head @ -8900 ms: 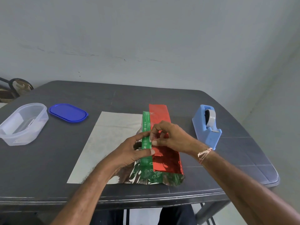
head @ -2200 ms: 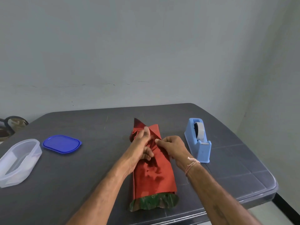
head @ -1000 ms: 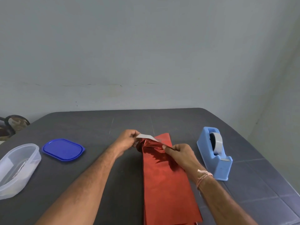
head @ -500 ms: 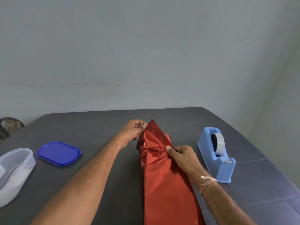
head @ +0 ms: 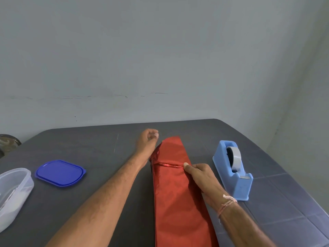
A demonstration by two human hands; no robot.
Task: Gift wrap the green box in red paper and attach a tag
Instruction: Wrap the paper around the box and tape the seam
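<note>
Dark grey table (head: 89, 145) bears red-wrapped box (head: 174, 193); blue tape dispenser (head: 233, 175); blue lid (head: 60, 172); clear container (head: 12, 193)

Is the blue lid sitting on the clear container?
No, the lid lies flat on the table beside the container.

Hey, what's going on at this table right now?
A person is gift wrapping; red paper covers something long on a dark table. The right hand grips the paper at a crease near the far end, where a flap is folded to a point. The left hand hovers beside that point, fingers curled, apparently empty. A blue tape dispenser stands at the right. No tag shows.
</note>
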